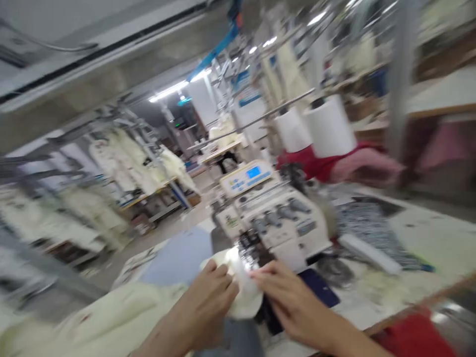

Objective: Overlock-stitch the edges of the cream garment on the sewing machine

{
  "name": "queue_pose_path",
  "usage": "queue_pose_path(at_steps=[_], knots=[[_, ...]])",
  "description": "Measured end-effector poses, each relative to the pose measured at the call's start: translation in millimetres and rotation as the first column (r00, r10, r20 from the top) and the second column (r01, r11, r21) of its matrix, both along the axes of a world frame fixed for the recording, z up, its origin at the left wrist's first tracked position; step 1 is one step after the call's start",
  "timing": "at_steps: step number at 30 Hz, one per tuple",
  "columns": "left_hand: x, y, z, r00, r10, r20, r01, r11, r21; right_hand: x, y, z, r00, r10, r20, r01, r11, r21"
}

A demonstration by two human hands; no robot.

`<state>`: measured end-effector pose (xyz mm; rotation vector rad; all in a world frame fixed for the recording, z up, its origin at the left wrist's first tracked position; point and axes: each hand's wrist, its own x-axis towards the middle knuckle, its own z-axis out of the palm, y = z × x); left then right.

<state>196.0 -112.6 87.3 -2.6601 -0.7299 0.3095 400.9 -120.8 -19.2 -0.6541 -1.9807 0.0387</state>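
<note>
Both hands' curled fingers (223,273) on cream fabric (243,292).

The cloth (243,292) under the hands is pale cream, as is the heap of fabric (100,317) on the bench. The sewing machine (277,223) is off-white with grey knobs, and its control panel (247,177) has a blue screen. Two thread cones (329,126) are white, resting on red cloth (316,163); a black-and-white patterned fabric (366,225) lies beside the machine.
</note>
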Motion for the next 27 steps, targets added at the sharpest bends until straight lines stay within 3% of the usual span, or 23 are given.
queue_pose_path(at_steps=[2,4,7,11,15,19,22,27], knots=[[2.2,-10.2,19.5,0.986,0.135,-0.099,-0.137,0.991,-0.012,-0.6,3.3,-4.9,0.998,0.051,-0.034,-0.052,0.999,-0.009],[3.0,-19.8,36.4,0.973,0.217,-0.072,-0.22,0.975,-0.034,0.5,7.6,-8.6,0.995,0.078,-0.06,-0.079,0.997,-0.01],[4.0,-34.1,46.5,0.969,0.244,0.022,-0.236,0.954,-0.186,3.2,13.4,-7.4,0.995,0.071,-0.067,-0.074,0.997,-0.032],[13.3,-44.9,34.3,0.98,0.098,0.17,-0.026,0.924,-0.382,3.2,15.3,0.1,0.996,0.046,-0.081,-0.052,0.995,-0.081],[22.9,-41.9,18.9,0.938,-0.001,0.348,0.124,0.935,-0.332,-3.8,-4.9,-8.3,0.992,0.065,-0.105,-0.078,0.99,-0.121],[18.3,-25.0,10.5,0.851,0.041,0.523,0.11,0.961,-0.254,-10.6,-30.5,-29.1,0.975,-0.005,-0.223,-0.04,0.979,-0.199],[9.0,-5.6,0.5,0.87,0.035,0.491,0.149,0.932,-0.33,-13.3,-32.2,-33.6,0.96,-0.051,-0.276,-0.002,0.982,-0.19],[-4.5,17.1,-20.1,0.91,0.104,0.401,-0.002,0.969,-0.246,-14.4,-17.9,-29.0,0.966,-0.017,-0.256,-0.015,0.992,-0.122]])
